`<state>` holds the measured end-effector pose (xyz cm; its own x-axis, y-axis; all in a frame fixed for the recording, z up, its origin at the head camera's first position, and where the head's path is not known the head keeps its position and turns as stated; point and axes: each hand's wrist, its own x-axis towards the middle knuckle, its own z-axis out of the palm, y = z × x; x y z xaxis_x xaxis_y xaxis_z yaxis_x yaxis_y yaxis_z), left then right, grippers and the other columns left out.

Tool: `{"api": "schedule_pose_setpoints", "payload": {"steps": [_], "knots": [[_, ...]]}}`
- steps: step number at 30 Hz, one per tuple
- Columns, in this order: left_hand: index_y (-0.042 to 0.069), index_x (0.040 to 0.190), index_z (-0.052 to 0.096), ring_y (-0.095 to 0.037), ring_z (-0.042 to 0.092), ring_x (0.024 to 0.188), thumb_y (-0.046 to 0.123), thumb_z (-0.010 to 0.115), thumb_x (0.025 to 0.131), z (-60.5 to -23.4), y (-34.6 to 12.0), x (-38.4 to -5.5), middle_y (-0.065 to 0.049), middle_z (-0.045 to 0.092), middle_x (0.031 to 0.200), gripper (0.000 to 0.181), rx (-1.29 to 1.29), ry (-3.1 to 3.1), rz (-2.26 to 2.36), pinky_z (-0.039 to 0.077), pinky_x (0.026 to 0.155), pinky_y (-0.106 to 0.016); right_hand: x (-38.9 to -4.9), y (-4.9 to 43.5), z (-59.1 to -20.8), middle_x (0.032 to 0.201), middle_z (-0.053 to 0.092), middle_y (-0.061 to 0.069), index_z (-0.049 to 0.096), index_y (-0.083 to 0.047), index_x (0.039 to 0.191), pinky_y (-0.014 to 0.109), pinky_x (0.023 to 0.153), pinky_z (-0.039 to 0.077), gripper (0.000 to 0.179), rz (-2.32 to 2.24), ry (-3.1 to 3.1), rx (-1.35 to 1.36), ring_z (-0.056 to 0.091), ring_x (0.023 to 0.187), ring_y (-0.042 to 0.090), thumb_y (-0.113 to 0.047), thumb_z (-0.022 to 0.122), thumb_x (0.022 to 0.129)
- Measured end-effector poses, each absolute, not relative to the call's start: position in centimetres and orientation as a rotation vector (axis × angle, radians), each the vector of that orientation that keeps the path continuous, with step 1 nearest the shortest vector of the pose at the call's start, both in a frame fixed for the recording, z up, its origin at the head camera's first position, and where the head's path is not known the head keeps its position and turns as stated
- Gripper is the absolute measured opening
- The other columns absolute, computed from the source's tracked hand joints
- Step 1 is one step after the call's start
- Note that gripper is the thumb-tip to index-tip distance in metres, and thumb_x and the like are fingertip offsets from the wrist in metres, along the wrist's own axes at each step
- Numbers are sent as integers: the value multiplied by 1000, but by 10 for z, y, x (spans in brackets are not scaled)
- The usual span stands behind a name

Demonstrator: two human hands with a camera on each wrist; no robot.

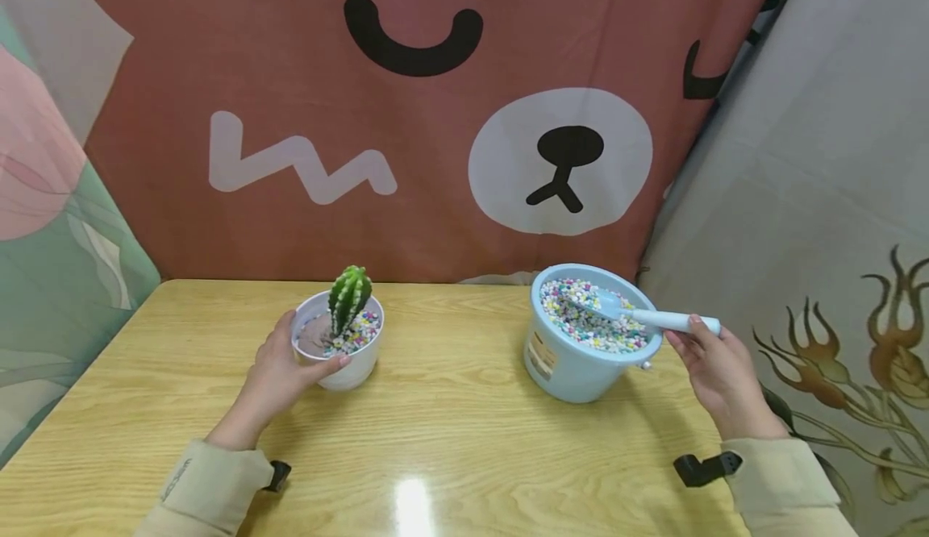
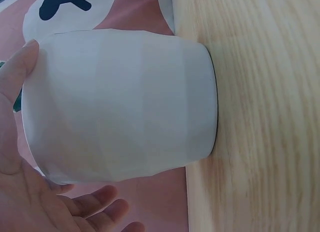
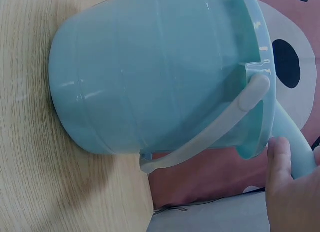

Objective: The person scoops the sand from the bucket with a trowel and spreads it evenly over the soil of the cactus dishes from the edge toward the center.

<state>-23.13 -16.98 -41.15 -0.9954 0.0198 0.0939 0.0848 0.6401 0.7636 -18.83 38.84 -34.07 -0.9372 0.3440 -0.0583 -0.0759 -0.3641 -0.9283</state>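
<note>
My left hand (image 1: 281,369) holds a white flowerpot (image 1: 356,371) near its rim, with the thumb on the near side. In the pot stands a small green cactus (image 1: 350,299). Colourful pebbles (image 1: 361,332) cover the right part of the pot's top, and brownish soil (image 1: 317,334) shows on the left. My right hand (image 1: 717,369) grips the light blue handle of a small shovel (image 1: 671,320). The shovel's blade dips into multicoloured pebbles (image 1: 591,331) inside a light blue bucket (image 1: 573,372). Seen from the left wrist, the pot's wall (image 2: 120,107) hides part of the hand.
Both containers stand on a wooden table (image 1: 450,408), with bare wood between them. The bucket's pale carrying handle (image 3: 210,129) hangs down its side. Behind the table hangs a reddish cloth (image 1: 428,239) with a bear face; a patterned curtain (image 1: 813,198) closes off the right.
</note>
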Motion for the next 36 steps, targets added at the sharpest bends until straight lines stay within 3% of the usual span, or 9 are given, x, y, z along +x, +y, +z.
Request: {"api": "schedule_pose_setpoints", "payload": {"steps": [21, 32, 36], "knots": [[-6, 162, 5, -57, 25, 143, 56, 83, 83, -411, -170, -231, -37, 25, 159, 127, -87, -2776, -1319, 30, 107, -75, -189, 386, -336, 98, 67, 4, 60, -8, 108, 21, 90, 55, 12, 2461, -1492, -256, 69, 92, 12, -18, 65, 102], [-6, 162, 4, -57, 27, 143, 56, 83, 83, -412, -171, -230, -38, 26, 158, 127, -85, -2775, -1328, 31, 107, -75, -185, 388, -331, 97, 68, 1, 61, -9, 108, 21, 85, 56, 14, 2305, -1664, -136, 70, 90, 9, -20, 66, 101], [-5, 162, 5, -57, 26, 143, 57, 83, 83, -412, -170, -231, -38, 25, 158, 127, -87, -2776, -1326, 30, 107, -75, -184, 388, -329, 101, 65, -1, 55, -7, 114, 19, 84, 56, 23, 2229, -1701, -135, 67, 92, 7, -22, 66, 101]]}}
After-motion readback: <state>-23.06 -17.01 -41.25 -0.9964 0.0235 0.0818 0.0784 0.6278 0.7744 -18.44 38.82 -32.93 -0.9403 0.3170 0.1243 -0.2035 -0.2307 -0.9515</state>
